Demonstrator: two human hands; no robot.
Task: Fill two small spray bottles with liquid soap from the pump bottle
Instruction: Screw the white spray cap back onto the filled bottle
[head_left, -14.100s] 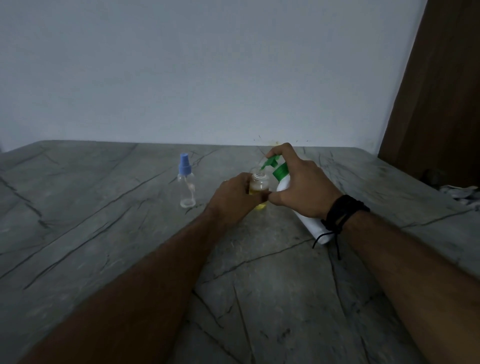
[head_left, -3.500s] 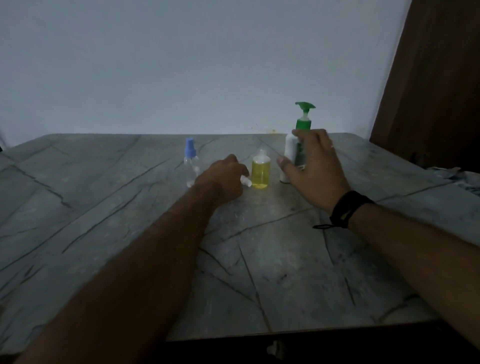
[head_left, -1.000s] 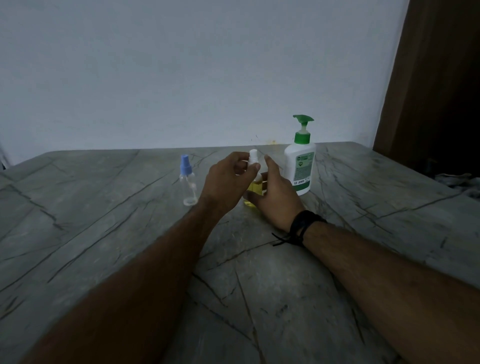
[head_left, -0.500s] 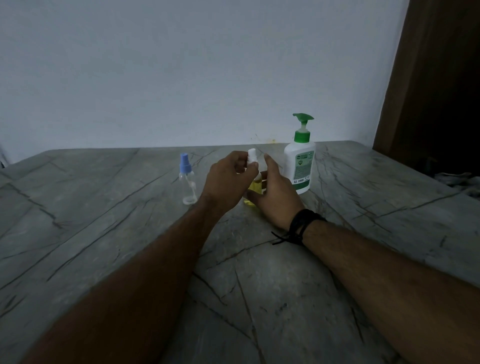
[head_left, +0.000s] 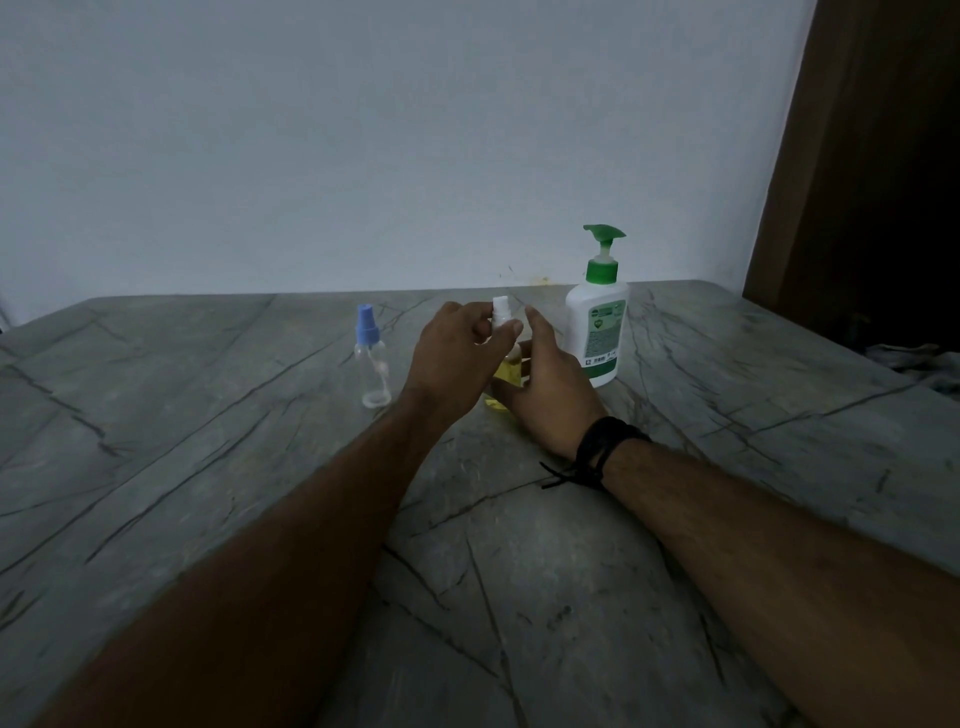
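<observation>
Soap-filled spray bottle (head_left: 506, 371), yellow inside, stands on the grey veined table (head_left: 675, 467) between both hands: the left hand (head_left: 457, 358) pinches its white spray cap (head_left: 501, 312) with curled fingers, while the right hand (head_left: 550, 384) curls round the body and hides much of it. Left of them stands a clear spray bottle (head_left: 373, 364) with a blue cap; just right, the white pump bottle (head_left: 597, 327) with its green pump. A black wristband (head_left: 602, 447) circles the right wrist, and crumpled cloth (head_left: 919, 358) lies at the far right edge.

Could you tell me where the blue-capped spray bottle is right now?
The blue-capped spray bottle stands upright on the table, untouched, just left of the left hand.
</observation>
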